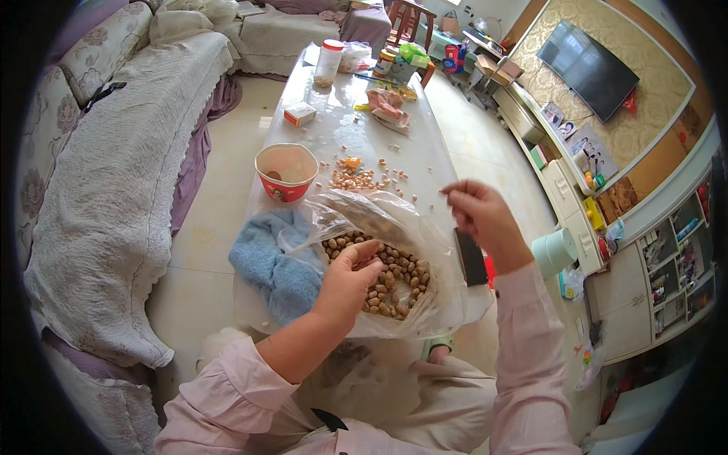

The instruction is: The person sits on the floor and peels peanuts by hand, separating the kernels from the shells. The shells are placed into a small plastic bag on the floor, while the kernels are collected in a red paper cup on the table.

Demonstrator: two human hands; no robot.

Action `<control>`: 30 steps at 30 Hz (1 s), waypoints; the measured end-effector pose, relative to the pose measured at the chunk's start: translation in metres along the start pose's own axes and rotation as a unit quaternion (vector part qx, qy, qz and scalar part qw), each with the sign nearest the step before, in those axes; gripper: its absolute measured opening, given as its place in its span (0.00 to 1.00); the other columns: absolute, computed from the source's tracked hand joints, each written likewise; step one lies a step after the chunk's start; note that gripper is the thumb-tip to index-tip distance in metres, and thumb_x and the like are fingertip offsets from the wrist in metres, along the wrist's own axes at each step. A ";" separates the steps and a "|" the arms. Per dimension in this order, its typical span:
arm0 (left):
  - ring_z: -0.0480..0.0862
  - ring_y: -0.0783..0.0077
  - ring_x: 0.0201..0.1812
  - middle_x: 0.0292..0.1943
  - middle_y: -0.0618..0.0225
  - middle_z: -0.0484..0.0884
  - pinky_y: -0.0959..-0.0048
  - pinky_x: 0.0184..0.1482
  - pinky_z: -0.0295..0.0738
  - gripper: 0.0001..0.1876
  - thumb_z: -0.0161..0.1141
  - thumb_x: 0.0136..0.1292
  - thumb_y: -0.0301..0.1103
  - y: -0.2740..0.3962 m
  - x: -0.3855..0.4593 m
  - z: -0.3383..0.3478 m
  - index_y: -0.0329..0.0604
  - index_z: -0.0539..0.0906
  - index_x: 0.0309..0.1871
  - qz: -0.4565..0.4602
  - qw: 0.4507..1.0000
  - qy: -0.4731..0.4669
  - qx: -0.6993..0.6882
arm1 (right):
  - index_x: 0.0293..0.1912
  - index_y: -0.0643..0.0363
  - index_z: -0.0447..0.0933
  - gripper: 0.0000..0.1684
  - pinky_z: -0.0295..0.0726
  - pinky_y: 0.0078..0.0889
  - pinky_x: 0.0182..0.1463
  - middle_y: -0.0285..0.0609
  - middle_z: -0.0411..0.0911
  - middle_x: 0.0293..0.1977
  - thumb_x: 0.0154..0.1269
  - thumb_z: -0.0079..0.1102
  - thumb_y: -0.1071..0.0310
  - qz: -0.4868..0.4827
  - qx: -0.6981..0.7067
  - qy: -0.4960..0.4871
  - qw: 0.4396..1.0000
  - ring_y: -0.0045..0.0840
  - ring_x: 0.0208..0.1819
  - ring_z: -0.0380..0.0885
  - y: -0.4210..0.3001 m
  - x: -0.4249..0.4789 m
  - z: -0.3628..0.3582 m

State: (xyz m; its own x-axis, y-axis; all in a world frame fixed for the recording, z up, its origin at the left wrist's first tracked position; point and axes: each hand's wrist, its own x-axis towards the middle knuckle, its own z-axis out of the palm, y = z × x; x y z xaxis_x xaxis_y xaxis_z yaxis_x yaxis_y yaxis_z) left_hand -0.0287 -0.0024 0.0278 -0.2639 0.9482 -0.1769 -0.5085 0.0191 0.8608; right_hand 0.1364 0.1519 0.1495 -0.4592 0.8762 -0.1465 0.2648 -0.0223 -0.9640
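Note:
My left hand (355, 276) is over an opened clear plastic bag (438, 250) of brown nuts in shells (406, 264), which look like peanuts. Its fingers are curled, and whether they hold anything is hidden. Above the table's right side, my right hand (478, 213) pinches a small pale piece (441, 191), perhaps a kernel, at its fingertips. Beyond the bag lies a loose heap of pinkish shelled kernels (355, 181), with others scattered around it. A red paper tub (286, 173) stands left of the heap, with something brown inside.
A blue fluffy cloth (276, 259) lies left of the bag, a black phone-like slab (471, 257) right of it. Farther along the table (418, 148) are a small box (300, 114), a crumpled pink cloth (388, 108) and a red-lidded jar (329, 63). A covered sofa (125, 170) runs along the left.

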 end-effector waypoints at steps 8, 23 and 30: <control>0.78 0.81 0.35 0.36 0.74 0.81 0.80 0.40 0.76 0.15 0.53 0.75 0.37 -0.001 0.019 -0.008 0.38 0.79 0.57 -0.128 0.984 -0.003 -0.124 | 0.43 0.65 0.81 0.12 0.76 0.25 0.31 0.38 0.80 0.29 0.59 0.62 0.70 0.161 -0.120 0.090 0.975 0.20 0.29 0.78 0.111 0.121 -0.027; 0.76 0.83 0.35 0.37 0.76 0.81 0.84 0.36 0.69 0.16 0.61 0.70 0.42 0.010 0.020 -0.003 0.42 0.81 0.54 -0.080 0.995 0.016 -0.051 | 0.48 0.66 0.80 0.15 0.82 0.25 0.42 0.41 0.83 0.40 0.73 0.52 0.65 -0.086 -0.098 0.021 0.991 0.21 0.41 0.82 -0.011 -0.019 0.015; 0.79 0.81 0.48 0.50 0.74 0.82 0.74 0.48 0.71 0.18 0.61 0.69 0.37 0.007 0.017 0.000 0.48 0.77 0.61 -0.168 0.985 -0.026 -0.024 | 0.50 0.65 0.78 0.12 0.81 0.21 0.38 0.41 0.83 0.40 0.74 0.51 0.70 0.034 -0.098 -0.044 0.994 0.19 0.37 0.83 0.071 -0.109 0.030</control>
State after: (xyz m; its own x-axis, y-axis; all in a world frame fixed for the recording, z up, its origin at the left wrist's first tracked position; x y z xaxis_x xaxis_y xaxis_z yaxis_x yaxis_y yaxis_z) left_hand -0.0366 0.0139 0.0312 -0.0335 0.9059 -0.4222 -0.5981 0.3203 0.7347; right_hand 0.1797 0.0408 0.0905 -0.5048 0.8304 -0.2359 0.4537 0.0227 -0.8909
